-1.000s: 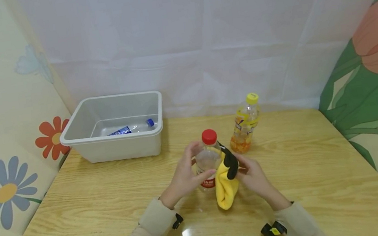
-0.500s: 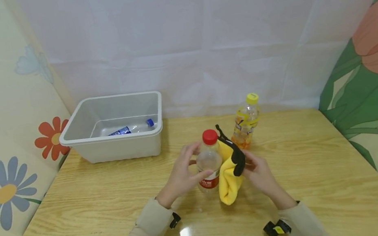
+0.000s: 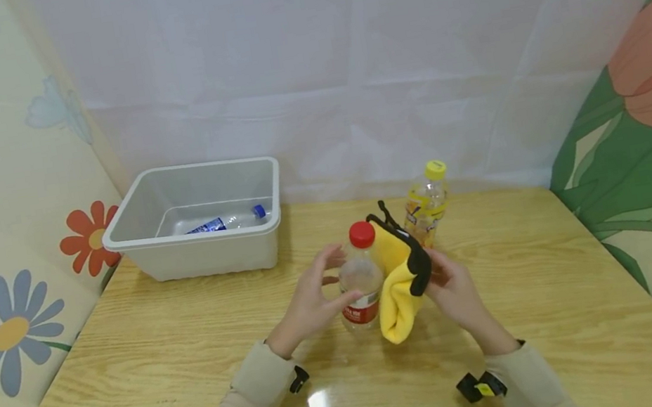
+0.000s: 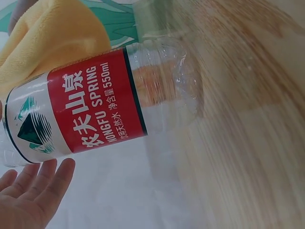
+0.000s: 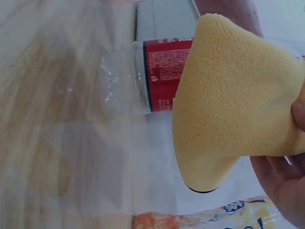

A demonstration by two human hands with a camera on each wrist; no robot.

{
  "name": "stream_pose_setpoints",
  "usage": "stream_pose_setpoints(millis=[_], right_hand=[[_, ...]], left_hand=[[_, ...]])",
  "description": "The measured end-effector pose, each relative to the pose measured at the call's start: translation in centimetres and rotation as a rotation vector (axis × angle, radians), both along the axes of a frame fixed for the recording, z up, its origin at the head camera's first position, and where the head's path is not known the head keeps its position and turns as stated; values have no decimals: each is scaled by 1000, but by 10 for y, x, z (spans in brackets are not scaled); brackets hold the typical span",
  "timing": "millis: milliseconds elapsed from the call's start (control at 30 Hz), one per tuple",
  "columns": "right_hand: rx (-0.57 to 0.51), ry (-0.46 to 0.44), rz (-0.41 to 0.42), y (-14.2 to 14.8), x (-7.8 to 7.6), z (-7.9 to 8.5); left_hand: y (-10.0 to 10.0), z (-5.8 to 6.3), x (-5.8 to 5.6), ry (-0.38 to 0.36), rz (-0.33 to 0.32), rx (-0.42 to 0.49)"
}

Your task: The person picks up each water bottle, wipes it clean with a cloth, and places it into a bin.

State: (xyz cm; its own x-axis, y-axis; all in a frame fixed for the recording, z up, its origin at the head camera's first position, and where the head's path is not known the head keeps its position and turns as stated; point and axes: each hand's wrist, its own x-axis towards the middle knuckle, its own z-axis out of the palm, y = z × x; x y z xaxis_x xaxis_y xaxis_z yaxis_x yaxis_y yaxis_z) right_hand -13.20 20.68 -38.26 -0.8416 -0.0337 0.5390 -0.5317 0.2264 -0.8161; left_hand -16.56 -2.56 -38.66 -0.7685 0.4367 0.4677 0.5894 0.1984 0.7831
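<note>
A clear Nongfu Spring water bottle point(image 3: 360, 276) with a red cap and a red-and-white label point(image 4: 95, 102) stands upright on the table. My left hand point(image 3: 316, 301) is at its left side, fingers loosely spread and thumb near the label. The left wrist view has the fingertips right by the bottle's side. In my right hand point(image 3: 455, 291) I pinch a folded yellow cloth point(image 3: 400, 291) with a black edge and a dark loop. It hangs right beside the bottle and covers part of the label in the right wrist view point(image 5: 228, 95).
A grey plastic bin point(image 3: 212, 253) at the back left holds a clear bottle with a blue cap point(image 3: 259, 211). Behind the cloth stands a yellow-capped bottle point(image 3: 429, 194), partly hidden by it. White sheeting point(image 3: 303, 57) hangs behind the wooden table point(image 3: 533, 256).
My right hand has moved a little right and away from me with the cloth, showing more of the bottle. The left thumb has drawn back from the bottle's front.
</note>
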Motion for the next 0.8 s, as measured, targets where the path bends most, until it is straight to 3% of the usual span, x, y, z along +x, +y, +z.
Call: stream_pose_setpoints(millis=[167, 800], right_hand=[[6, 20, -3, 1, 0, 8], [-115, 204, 162, 0, -6, 35]], left_hand=[[-1, 0, 0, 2, -3, -8], [-4, -4, -1, 83, -20, -44]])
